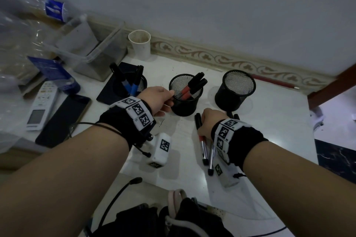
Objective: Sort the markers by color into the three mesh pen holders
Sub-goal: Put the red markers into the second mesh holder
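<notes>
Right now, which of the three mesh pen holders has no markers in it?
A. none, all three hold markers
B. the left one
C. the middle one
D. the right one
D: the right holder shows only bare mesh inside, while the left holder has blue markers standing in it and the middle holder has red markers.

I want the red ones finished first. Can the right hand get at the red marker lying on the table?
Probably yes: the right hand already rests over the loose markers, and the red marker lies just beside its wrist, uncovered on the table.
</notes>
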Tool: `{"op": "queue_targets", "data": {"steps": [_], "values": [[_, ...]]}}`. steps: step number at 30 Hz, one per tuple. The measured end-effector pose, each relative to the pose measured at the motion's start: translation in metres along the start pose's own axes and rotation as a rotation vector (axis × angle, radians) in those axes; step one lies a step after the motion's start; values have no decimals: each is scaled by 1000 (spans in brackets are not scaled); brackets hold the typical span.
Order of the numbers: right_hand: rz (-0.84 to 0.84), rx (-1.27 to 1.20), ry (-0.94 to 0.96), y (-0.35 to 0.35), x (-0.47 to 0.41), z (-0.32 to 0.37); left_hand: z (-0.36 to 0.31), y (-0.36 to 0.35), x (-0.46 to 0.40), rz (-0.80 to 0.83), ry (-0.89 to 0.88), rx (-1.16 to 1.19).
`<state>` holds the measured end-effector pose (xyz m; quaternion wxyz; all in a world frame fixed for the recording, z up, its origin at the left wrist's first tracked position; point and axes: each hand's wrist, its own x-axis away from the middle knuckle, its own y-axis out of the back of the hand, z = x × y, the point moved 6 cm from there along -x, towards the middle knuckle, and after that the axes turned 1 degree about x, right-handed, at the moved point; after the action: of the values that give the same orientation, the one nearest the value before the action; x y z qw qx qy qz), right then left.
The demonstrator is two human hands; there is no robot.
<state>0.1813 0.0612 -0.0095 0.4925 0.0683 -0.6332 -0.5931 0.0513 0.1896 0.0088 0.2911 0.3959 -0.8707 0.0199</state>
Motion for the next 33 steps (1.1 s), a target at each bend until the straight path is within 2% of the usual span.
{"op": "queue_targets", "data": {"steps": [5,17,27,33], "values": [[37,-99,-14,6,4,-1,-3,0,1,-7,6,-12],[-77,-517,-39,68,11,-16,-15,4,5,-55,32,-50],[-183,-513,14,109,32,-16,-24,6,3,-103,35,-53],[-192,-617,-15,127,32,-25,-22,4,2,-117,38,-66]]}}
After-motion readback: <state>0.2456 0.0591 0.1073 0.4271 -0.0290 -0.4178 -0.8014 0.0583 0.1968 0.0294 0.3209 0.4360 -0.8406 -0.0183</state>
